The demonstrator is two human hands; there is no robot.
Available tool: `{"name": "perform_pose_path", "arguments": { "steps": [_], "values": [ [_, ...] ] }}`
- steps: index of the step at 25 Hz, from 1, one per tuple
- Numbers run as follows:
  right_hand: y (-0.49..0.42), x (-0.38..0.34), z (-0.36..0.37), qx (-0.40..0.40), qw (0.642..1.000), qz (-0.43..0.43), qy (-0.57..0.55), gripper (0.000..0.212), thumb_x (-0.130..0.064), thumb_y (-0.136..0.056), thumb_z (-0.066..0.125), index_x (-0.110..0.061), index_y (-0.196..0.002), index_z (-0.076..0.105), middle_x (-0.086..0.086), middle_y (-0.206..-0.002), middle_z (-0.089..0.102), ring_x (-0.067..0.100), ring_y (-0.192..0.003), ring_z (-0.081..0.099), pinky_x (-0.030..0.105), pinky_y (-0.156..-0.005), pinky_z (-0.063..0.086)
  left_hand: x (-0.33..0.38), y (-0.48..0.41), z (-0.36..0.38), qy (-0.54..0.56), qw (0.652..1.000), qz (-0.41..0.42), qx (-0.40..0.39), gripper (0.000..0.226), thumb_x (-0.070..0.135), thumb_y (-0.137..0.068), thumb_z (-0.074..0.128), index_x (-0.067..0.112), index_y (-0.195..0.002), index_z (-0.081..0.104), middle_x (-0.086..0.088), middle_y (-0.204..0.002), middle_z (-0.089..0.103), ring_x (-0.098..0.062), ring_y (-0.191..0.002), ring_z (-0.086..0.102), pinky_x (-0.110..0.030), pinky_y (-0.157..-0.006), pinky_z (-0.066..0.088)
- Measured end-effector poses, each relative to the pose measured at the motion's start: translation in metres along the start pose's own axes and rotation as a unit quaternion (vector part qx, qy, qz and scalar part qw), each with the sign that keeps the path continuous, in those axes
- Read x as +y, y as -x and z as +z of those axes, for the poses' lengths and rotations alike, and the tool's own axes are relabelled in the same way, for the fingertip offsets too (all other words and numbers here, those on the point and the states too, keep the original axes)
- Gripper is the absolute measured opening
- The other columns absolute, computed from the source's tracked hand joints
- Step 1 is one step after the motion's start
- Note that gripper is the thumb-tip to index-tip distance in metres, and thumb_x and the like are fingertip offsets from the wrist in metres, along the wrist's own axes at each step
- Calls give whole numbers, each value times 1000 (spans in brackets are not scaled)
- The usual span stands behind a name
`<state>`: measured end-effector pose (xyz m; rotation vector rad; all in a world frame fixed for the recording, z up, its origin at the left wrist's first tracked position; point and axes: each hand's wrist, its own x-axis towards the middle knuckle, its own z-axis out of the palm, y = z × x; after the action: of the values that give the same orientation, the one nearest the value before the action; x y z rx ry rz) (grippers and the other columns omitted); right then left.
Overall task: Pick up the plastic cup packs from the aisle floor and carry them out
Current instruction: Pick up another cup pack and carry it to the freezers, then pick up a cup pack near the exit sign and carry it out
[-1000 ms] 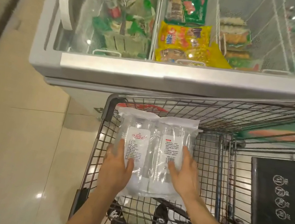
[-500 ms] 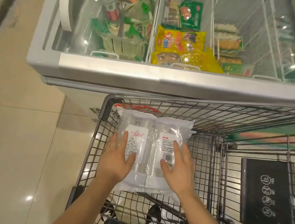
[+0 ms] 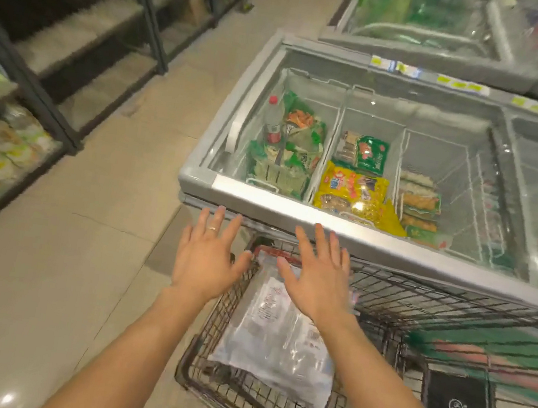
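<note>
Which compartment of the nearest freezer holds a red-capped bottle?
The leftmost compartment: the bottle sits there among green packs. The middle one has a yellow packet; neither other compartment shows a bottle.

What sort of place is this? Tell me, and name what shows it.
Most likely a supermarket aisle: a glass-topped chest freezer of packaged frozen food, a wire shopping cart holding the plastic cup packs, and stocked shelving racks on the left.
</note>
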<state>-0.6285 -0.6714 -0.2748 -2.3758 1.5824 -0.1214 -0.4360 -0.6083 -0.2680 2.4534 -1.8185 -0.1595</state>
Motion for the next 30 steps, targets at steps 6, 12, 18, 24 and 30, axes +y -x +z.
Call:
{"name": "perform_pose_path", "arguments": {
  "steps": [6, 12, 18, 24, 30],
  "values": [
    [8, -149, -79, 49, 988, -140, 41, 78, -71, -86, 11, -35, -155, 10, 5, -164, 6, 30, -150, 1, 50, -118, 4, -97, 67, -120, -24, 991, -100, 84, 81, 68, -83, 21, 30, -155, 22, -6, -163, 18, -31, -150, 12, -50, -117, 16],
    [64, -349, -103, 74, 956, -285, 23, 73, -69, -91, 26, -34, -154, 15, 5, -163, 13, 29, -150, 5, 51, -119, 8, -237, 194, -213, -52, 958, -230, 165, 80, 70, -82, 25, 32, -153, 26, -4, -162, 21, -29, -150, 13, -50, -117, 16],
    [182, -561, -77, 78, 898, -434, 3, 74, -68, -91, 33, -34, -154, 16, 4, -163, 13, 29, -150, 7, 51, -118, 13, -393, 395, -269, -83, 891, -386, 223, 79, 68, -83, 30, 32, -153, 28, -4, -162, 23, -30, -149, 15, -52, -117, 20],
    [318, -727, -23, 53, 821, -568, -3, 73, -69, -91, 34, -36, -154, 16, 3, -164, 11, 29, -150, 6, 51, -118, 14, -490, 593, -292, -138, 808, -527, 226, 74, 67, -91, 35, 32, -154, 22, -3, -163, 17, -30, -150, 10, -51, -118, 17],
    [439, -829, 23, 14, 736, -677, -11, 74, -69, -91, 30, -36, -155, 15, 4, -164, 9, 30, -150, 3, 51, -119, 9, -523, 739, -285, -148, 721, -648, 198, 76, 68, -90, 33, 34, -155, 17, -2, -164, 12, -27, -151, 5, -51, -120, 10]
  ]
}}
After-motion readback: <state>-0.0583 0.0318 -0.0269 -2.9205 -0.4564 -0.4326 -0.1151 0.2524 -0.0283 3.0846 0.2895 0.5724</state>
